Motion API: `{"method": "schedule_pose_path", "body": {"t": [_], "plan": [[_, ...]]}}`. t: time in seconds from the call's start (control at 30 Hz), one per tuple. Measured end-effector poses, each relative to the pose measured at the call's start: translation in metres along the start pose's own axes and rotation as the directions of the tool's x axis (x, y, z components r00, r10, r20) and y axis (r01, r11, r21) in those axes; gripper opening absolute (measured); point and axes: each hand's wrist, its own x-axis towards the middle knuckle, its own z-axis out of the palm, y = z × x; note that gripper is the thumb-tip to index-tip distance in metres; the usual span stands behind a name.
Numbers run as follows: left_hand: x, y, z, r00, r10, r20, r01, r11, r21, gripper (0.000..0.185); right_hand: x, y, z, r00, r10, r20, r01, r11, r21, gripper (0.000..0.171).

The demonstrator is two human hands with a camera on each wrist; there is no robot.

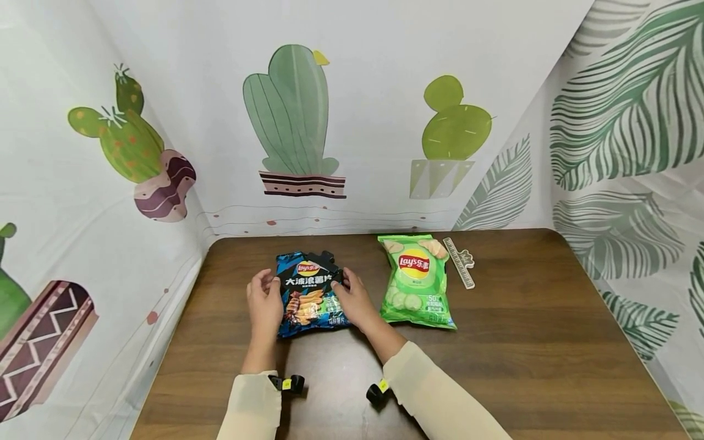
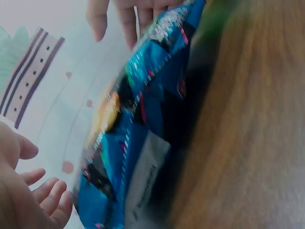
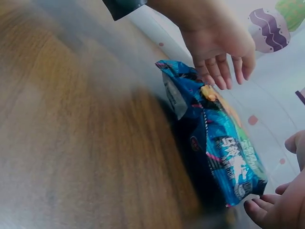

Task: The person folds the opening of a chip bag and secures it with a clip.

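Blue chip bag [image 1: 311, 294] is seen flat on the table [image 1: 522, 342], near the back-centre, w/ a black clip [image 1: 326, 260] at its top edge. Left hand [image 1: 264, 304] is placed at the bag's left edge, right hand [image 1: 354, 299] at its right edge; fingers of both are spread and relaxed, resting at the sides, nothing pinched or curled round. In the wrist views the bag [image 2: 133, 138] is shown between the two palms, fingers [image 3: 217, 71] loose beside it. A green chip bag [image 1: 418, 284] lies just beside on the right, a pale clip [image 1: 459, 261] by its top corner. Step is judged as steadying the blue bag: even, light pressure from both sides is advised so contents aren't crushed, bag kept square, clip end left unobstructed
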Motion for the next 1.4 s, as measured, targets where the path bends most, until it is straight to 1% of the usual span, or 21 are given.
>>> {"method": "schedule_pose_path", "body": {"t": [0.13,0.27,0.37,0.6,0.8,0.87,0.93,1.0,1.1,1.17,1.3,1.4], "plan": [[-0.003,0.009,0.0,0.999,0.05,0.0,-0.05,0.998,-0.036,0.033,0.0,-0.006,-0.002,0.998,-0.052,-0.044,0.053,0.999,0.013,0.058],[-0.007,0.014,-0.002,0.998,0.056,0.023,-0.055,0.998,-0.028,0.029,-0.004,-0.011,-0.004,0.991,-0.1,-0.088,0.103,0.994,0.027,0.045],[-0.011,0.018,-0.003,0.998,0.055,0.043,-0.054,0.998,-0.018,0.03,-0.007,-0.013,-0.007,0.986,-0.132,-0.102,0.136,0.99,0.029,0.038],[-0.018,0.023,-0.001,0.995,0.073,0.071,-0.071,0.997,-0.031,0.03,-0.01,-0.016,-0.013,0.977,-0.183,-0.11,0.189,0.981,0.041,0.036],[-0.024,0.021,0.003,0.993,0.063,0.104,-0.06,0.998,-0.034,0.037,-0.011,-0.015,-0.017,0.961,-0.232,-0.152,0.244,0.967,0.069,0.032],[-0.024,0.021,0.006,0.991,0.066,0.119,-0.06,0.997,-0.05,0.038,-0.012,-0.017,-0.021,0.962,-0.224,-0.154,0.236,0.969,0.068,0.031],[-0.025,0.022,0.008,0.989,0.076,0.129,-0.067,0.995,-0.073,0.038,-0.019,-0.028,-0.026,0.962,-0.225,-0.151,0.236,0.97,0.06,0.032],[-0.025,0.022,0.012,0.987,0.093,0.133,-0.081,0.993,-0.089,0.038,-0.018,-0.028,-0.03,0.962,-0.227,-0.154,0.238,0.97,0.054,0.032],[-0.026,0.022,0.017,0.982,0.126,0.141,-0.111,0.988,-0.108,0.04,-0.016,-0.026,-0.033,0.958,-0.234,-0.167,0.245,0.968,0.05,0.033],[-0.025,0.021,0.02,0.978,0.141,0.157,-0.123,0.986,-0.115,0.04,-0.008,-0.014,-0.033,0.957,-0.231,-0.177,0.244,0.968,0.056,0.033],[-0.027,0.021,0.025,0.967,0.162,0.196,-0.14,0.982,-0.123,0.041,-0.007,-0.014,-0.038,0.954,-0.24,-0.178,0.254,0.965,0.061,0.032],[-0.029,0.023,0.028,0.962,0.175,0.21,-0.153,0.981,-0.116,0.042,-0.007,-0.015,-0.042,0.949,-0.258,-0.181,0.272,0.961,0.056,0.033]]}}
